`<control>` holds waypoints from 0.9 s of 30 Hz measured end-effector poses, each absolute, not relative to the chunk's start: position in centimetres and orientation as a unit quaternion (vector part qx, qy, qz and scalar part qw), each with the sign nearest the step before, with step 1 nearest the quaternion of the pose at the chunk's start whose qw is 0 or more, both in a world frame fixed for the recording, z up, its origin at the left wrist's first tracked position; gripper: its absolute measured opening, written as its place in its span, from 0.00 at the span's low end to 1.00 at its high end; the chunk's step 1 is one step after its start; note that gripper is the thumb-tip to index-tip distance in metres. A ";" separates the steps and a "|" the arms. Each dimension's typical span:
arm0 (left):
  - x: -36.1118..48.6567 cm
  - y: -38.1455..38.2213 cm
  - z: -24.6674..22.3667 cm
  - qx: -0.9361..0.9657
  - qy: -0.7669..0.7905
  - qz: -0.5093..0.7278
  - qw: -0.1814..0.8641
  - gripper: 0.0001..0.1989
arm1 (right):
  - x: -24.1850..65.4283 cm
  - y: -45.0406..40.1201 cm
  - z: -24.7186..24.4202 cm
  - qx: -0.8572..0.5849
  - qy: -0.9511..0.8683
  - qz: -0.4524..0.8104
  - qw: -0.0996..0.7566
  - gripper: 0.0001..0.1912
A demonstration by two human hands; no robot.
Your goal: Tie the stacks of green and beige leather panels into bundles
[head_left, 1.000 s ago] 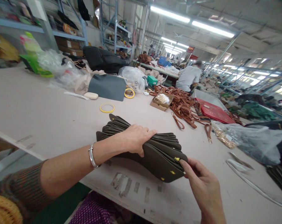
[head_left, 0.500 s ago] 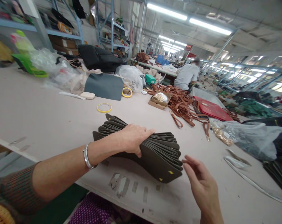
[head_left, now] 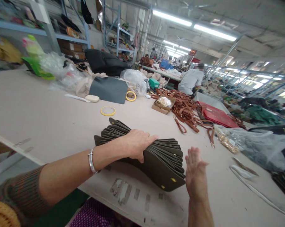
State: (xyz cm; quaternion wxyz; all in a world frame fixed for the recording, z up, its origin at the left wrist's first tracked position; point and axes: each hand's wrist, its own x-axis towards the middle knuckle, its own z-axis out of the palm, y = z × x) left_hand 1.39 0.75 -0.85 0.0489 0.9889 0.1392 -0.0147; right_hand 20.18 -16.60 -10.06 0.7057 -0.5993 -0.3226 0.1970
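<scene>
A thick stack of dark olive, round-cornered leather-like pieces (head_left: 161,170) stands on edge on the table, its ends fanned out. Small gold-coloured marks show on the nearest piece. My left hand (head_left: 139,143) is wrapped over the middle of the stack, thumb on the near side; its other fingertips are hidden behind. To the right of the stack is my right hand (head_left: 196,173), open, with its fingers stretched upward and the thumb out to the side. It holds nothing and is close to the stack's right end; whether it touches cannot be made out.
Yellow tape rolls (head_left: 107,110) and a dark grey sheet (head_left: 108,90) lie beyond the stack. Brown straps (head_left: 183,107) are heaped by a small cardboard box (head_left: 161,109). Clear bags (head_left: 258,142) and a white strip (head_left: 255,189) lie right. Another person (head_left: 190,80) is farther back.
My right hand has turned from a loosely curled pose to an upright flat one at the stack's right end. My left hand keeps its grip on the stack.
</scene>
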 end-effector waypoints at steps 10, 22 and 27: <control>1.5 1.2 -1.1 0.988 0.140 -0.017 0.056 0.52 | 20.5 -17.2 -9.3 -0.651 -0.465 0.229 0.554 0.35; -1.3 1.1 0.3 0.984 0.156 0.012 0.090 0.38 | 13.3 -9.0 -6.2 -0.634 -0.738 -0.199 0.117 0.57; -8.5 5.9 1.2 0.929 0.283 0.164 0.175 0.44 | 14.3 -7.5 -6.5 -0.658 -0.723 -0.204 0.053 0.53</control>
